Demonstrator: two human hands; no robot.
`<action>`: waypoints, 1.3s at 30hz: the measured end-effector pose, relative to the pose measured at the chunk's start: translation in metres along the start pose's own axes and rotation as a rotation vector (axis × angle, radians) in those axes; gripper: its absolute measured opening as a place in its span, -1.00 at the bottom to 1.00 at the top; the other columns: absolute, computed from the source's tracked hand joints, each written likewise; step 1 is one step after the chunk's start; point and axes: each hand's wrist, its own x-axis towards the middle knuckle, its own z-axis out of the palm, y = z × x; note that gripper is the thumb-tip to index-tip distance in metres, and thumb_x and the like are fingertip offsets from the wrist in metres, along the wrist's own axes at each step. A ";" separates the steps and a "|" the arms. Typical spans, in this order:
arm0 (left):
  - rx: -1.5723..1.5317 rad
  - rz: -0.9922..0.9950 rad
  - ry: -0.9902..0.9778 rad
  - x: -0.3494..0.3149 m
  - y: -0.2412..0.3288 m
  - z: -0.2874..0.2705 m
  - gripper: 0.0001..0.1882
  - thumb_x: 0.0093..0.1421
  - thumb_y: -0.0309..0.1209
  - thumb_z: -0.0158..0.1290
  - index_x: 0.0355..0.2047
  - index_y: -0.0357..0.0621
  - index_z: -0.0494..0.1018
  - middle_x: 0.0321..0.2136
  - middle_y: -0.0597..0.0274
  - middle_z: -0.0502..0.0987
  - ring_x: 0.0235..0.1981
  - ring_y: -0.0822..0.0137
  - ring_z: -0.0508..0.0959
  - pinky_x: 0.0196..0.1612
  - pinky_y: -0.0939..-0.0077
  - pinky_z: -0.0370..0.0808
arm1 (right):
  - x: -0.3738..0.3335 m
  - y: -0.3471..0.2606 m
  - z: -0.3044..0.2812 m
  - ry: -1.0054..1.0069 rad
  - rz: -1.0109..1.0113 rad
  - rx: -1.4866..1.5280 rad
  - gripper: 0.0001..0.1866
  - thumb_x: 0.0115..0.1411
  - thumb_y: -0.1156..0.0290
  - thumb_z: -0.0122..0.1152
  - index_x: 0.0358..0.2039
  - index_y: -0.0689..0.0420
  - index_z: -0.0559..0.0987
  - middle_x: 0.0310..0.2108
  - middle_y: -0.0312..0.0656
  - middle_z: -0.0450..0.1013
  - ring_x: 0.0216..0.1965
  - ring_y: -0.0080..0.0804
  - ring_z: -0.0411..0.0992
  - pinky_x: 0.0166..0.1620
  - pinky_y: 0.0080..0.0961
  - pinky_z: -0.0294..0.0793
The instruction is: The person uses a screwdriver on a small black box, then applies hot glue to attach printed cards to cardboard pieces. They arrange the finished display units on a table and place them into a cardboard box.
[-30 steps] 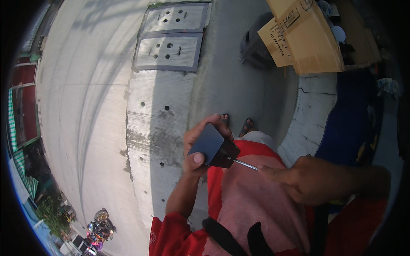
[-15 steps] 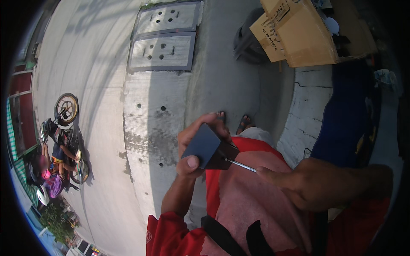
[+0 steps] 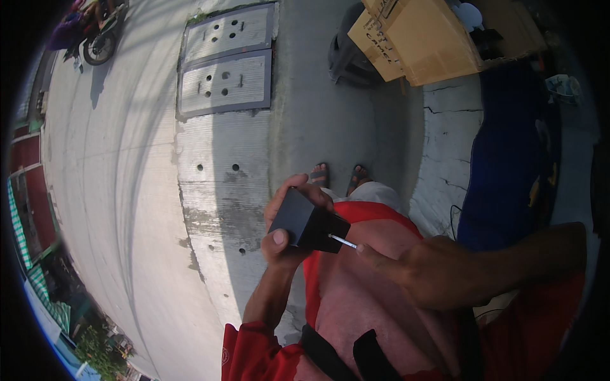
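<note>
A small black box (image 3: 292, 219) sits in my left hand (image 3: 281, 249) in front of my body. The left thumb presses on its near face while the other fingers wrap round its far side. My right hand (image 3: 429, 270) is closed on a screwdriver, its handle hidden in the palm. The thin metal shaft of the screwdriver (image 3: 344, 241) points left, its tip at a small spot on the box's darker side face. Whether a screw sits there is too small to tell.
An open cardboard box (image 3: 438, 47) stands at the upper right, beside a dark plastic stool (image 3: 346, 54). Dark blue cloth (image 3: 508, 159) covers a surface on the right. Concrete drain covers (image 3: 225, 79) lie ahead. On the road at far left is a motorcycle (image 3: 100, 44) with riders.
The motorcycle with riders has moved up the road towards the upper left. My view has shifted slightly. The black box is turned a little, with the screwdriver tip still at its side.
</note>
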 end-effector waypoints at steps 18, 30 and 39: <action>0.205 -0.133 -0.111 0.006 0.014 0.000 -0.05 -0.03 0.00 0.27 0.29 -0.32 0.30 -0.24 -0.05 0.52 -0.23 0.11 0.57 -0.10 0.26 0.54 | 0.017 0.019 0.033 0.276 -0.130 -0.005 -0.36 0.16 0.52 0.05 0.30 0.33 0.34 -0.56 0.08 0.50 -0.55 0.05 0.55 -0.43 -0.03 0.57; 0.136 -0.051 -0.037 0.004 0.007 -0.004 -0.02 -0.04 0.04 0.29 0.28 -0.35 0.31 -0.22 -0.05 0.52 -0.16 0.09 0.58 -0.11 0.25 0.57 | 0.030 0.046 0.072 0.520 -0.249 -0.095 -0.33 0.15 0.48 0.13 0.33 0.23 0.37 -0.70 -0.11 0.42 -0.67 -0.18 0.51 -0.57 -0.15 0.51; -0.019 -0.056 -0.015 0.007 -0.004 0.001 -0.07 0.00 0.03 0.25 0.30 -0.20 0.26 -0.14 0.00 0.48 -0.14 0.07 0.50 -0.07 0.18 0.49 | 0.030 0.052 0.086 0.759 -0.311 -0.093 -0.37 0.18 0.53 0.12 0.32 0.16 0.42 -0.74 -0.13 0.39 -0.70 -0.27 0.49 -0.63 -0.24 0.48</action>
